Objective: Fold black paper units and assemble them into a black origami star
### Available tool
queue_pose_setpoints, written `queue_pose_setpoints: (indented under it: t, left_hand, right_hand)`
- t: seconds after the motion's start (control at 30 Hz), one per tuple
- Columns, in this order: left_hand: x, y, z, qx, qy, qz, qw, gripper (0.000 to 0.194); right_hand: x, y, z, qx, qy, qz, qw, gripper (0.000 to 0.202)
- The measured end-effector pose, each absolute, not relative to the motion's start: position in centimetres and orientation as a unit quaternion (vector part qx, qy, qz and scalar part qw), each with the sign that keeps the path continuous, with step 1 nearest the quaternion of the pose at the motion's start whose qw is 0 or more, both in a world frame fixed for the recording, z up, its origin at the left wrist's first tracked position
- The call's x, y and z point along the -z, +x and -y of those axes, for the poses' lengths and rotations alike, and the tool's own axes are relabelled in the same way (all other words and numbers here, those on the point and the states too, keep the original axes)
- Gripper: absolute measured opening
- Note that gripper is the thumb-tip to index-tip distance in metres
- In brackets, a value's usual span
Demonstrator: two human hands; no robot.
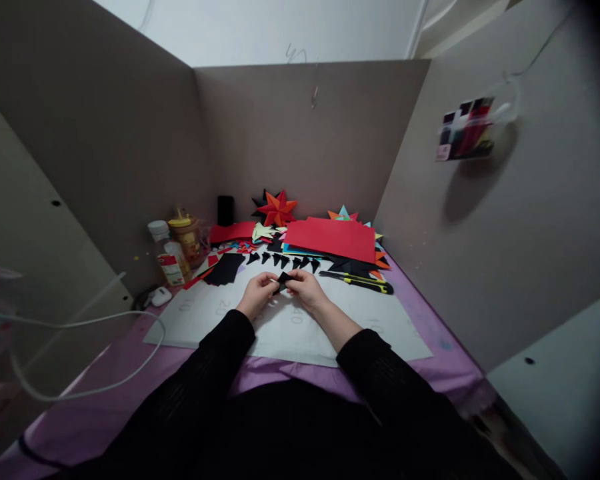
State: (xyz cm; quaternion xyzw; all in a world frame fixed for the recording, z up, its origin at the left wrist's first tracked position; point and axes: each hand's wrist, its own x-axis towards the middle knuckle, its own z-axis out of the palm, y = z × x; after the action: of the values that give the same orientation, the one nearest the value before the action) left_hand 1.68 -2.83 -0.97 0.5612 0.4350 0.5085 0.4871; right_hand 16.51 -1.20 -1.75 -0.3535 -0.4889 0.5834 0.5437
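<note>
A small piece of black paper [283, 279] is pinched between the fingertips of my left hand [259, 293] and my right hand [305, 291]. Both hands are just above a white sheet [275, 333] with pencilled numbers. Beyond my fingers, several small folded black paper pieces [277, 259] lie in a row. To their left is a stack of flat black paper [226, 269]. A yellow and black box cutter [367, 284] lies to the right of my right hand, with a second slim dark tool beside it.
Red paper sheets [333, 239] and folded paper stars [279, 208] fill the back. At the left stand a clear bottle [169, 257] and a yellow-lidded jar [187, 237], near a white earbud case [160, 296]. A white cable [90, 325] loops in front. Grey panels enclose the table.
</note>
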Motion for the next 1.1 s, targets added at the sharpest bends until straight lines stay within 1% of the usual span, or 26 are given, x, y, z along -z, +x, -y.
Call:
queue_pose_setpoints:
  t: [0.13,0.33,0.4,0.57,0.73,0.87,0.97,1.1]
  left_hand:
    - [0.8,1.7,2.8,-0.534,0.523,-0.406,0.526,0.020]
    - [0.8,2.0,2.6,-0.556,0.480,-0.383,0.560,0.013]
    - [0.9,1.9,2.5,-0.562,0.483,-0.378,0.554,0.012]
    - [0.9,1.8,2.7,-0.558,0.506,-0.387,0.532,0.015]
    - [0.7,2.0,3.2,-0.546,0.555,-0.435,0.454,0.024]
    - [0.7,2.1,3.5,-0.490,0.620,-0.470,0.394,0.027]
    - [0.8,2.2,3.5,-0.469,0.656,-0.470,0.359,0.029]
    - [1.0,2.4,3.4,-0.480,0.658,-0.433,0.386,0.025]
  right_hand:
    - [1.6,16.4,1.2,-0.625,-0.348,0.434,0.547,0.018]
    - [1.6,16.6,1.2,-0.659,-0.317,0.386,0.562,0.009]
    - [1.4,16.8,1.3,-0.644,-0.325,0.404,0.562,0.006]
    - [1.1,16.9,1.7,-0.577,-0.347,0.477,0.565,0.011]
    - [1.2,16.9,1.8,-0.467,-0.339,0.584,0.571,0.015]
    - [1.4,17.2,1.6,-0.405,-0.349,0.625,0.568,0.012]
    - [1.6,17.5,1.4,-0.395,-0.351,0.632,0.566,0.012]
    - [1.7,17.5,1.1,-0.432,-0.366,0.583,0.582,0.019]
